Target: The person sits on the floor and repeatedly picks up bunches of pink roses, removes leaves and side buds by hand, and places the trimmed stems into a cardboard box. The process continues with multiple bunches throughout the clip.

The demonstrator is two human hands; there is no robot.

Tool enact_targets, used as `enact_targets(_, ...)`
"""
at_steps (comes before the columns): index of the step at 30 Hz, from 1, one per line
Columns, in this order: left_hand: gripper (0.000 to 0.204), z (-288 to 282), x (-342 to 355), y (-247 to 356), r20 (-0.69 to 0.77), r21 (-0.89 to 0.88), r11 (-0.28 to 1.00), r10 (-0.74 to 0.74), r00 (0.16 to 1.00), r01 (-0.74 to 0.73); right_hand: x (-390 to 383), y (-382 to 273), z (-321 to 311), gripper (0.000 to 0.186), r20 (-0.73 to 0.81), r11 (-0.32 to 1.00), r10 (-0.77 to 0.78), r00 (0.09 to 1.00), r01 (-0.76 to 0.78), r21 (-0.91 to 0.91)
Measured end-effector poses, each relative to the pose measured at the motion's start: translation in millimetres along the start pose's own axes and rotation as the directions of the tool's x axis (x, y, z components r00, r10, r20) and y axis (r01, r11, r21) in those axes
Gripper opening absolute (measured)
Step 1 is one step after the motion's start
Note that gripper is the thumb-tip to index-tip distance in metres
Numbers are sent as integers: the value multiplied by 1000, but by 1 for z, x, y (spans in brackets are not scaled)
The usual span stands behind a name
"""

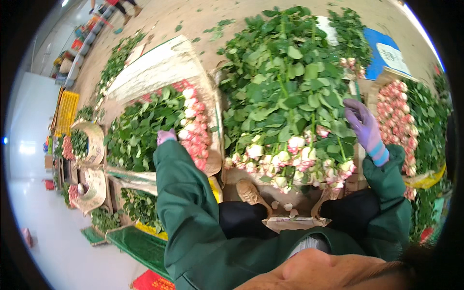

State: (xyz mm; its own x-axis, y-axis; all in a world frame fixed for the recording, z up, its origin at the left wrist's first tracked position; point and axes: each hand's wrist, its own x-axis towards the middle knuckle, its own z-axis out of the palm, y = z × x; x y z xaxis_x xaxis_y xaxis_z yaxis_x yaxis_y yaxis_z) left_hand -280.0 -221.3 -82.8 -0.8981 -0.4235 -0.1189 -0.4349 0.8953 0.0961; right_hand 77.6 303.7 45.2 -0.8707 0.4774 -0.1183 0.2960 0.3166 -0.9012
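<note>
My left hand (166, 136), in a purple glove with a green sleeve, reaches into a flat bundle of pink-and-white roses (193, 123) lying on brown paper; only its knuckles show, and its grip is hidden. My right hand (366, 126), also purple-gloved, rests against the leafy stems of a large heap of pale pink roses (285, 101) in front of me, fingers curled among the leaves. The heap's blooms (295, 159) point toward my knees.
More pink rose bundles (398, 121) lie at the right by a blue board (382, 50). Paper-wrapped bunches (87, 145) and a yellow crate (66, 111) are at the left, green crates (140, 244) by my left leg. Another person's legs (123, 8) show far off.
</note>
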Motion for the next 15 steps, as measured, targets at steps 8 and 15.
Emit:
enact_targets(8, 48, -62, -42, -8, -278, 224, 895, 437, 855, -385, 0, 8, 4, 34, -12, 969, 12, 1000, -15, -247)
enact_targets(15, 41, -125, -242, 83, -247, -332, 424, 823, 512, -842, 67, -33, 34, 33, 45, 940, 39, 998, -21, -342)
